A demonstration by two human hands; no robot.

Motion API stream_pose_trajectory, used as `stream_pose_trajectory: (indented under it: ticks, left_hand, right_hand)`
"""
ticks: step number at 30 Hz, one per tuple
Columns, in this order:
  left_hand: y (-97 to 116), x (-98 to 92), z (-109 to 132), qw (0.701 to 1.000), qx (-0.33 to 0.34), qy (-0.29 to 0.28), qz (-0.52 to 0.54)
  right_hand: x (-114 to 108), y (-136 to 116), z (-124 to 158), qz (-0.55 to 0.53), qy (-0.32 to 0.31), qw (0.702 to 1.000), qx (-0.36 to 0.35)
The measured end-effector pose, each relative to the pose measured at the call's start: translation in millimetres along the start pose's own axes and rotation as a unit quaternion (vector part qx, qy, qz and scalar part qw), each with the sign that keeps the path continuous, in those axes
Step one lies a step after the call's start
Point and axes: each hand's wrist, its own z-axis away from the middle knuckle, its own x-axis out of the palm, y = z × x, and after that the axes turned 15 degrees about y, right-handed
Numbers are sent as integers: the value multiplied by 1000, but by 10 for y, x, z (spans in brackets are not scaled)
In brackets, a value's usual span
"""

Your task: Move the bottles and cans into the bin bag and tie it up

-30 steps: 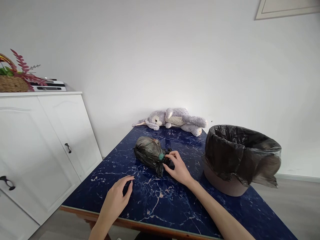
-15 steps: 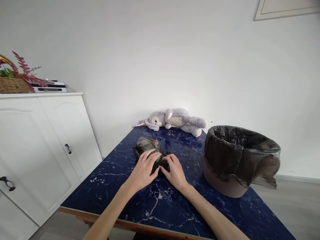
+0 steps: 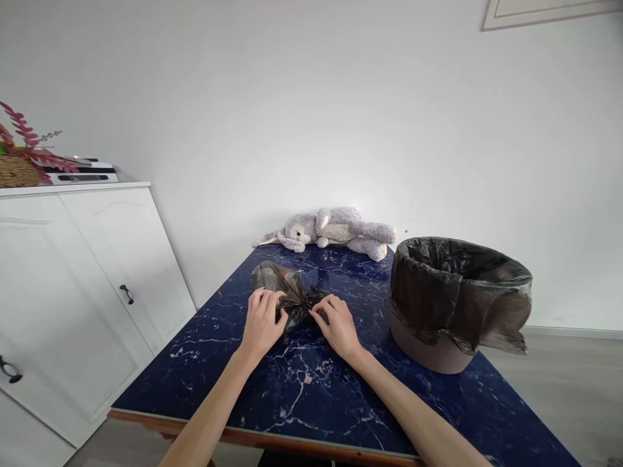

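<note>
A filled black plastic garbage bag (image 3: 276, 277) lies on the blue marble-patterned table (image 3: 311, 395), its gathered, crumpled neck pointing right. My left hand (image 3: 263, 319) is closed on the near side of the bag, thumb and fingers pinching the plastic by the neck. At the bunched end, my right hand (image 3: 335, 322) pinches the plastic between thumb and fingertips. Thin plastic lets some of the contents show faintly, but I cannot make out what they are.
To the right stands a trash can (image 3: 431, 347) with a black liner folded over its rim. A plush rabbit (image 3: 335, 230) lies along the table's far edge by the wall. White cabinets (image 3: 73, 292) stand at the left, bearing a wicker basket (image 3: 18, 174).
My left hand has shifted left and drawn apart from my right. More of the bag's twisted neck now shows between them. The whole view has moved slightly.
</note>
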Motion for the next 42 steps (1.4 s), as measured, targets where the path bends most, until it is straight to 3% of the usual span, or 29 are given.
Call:
stream_pose_trajectory:
  ticks: [6,13,22,32,37,42]
  left_hand:
    - [-94,6,16,999,3,9,-33]
    - [8,-20,-42,998,60,-6,10]
    - [104,-27,-47,997,57,50,35]
    - [-91,-75,-57,993,-54,103,0]
    - [-254,-89,-81,972,-167,162,-23]
    - [-411,-120,-98,932,-300,205,-11]
  right_hand:
    - [-26,0,-13,-10,-3,1000,-11]
    - [0,-114,32,-19,-28,998,-44]
    - [43,-130,33,-12,1,1000,-22]
    - [-108,-119,-19,-32,-18,998,-51]
    - [-161,-132,-41,-35,-61,994,-85]
    - [-164,-151,-28,-43,-125,982,-134]
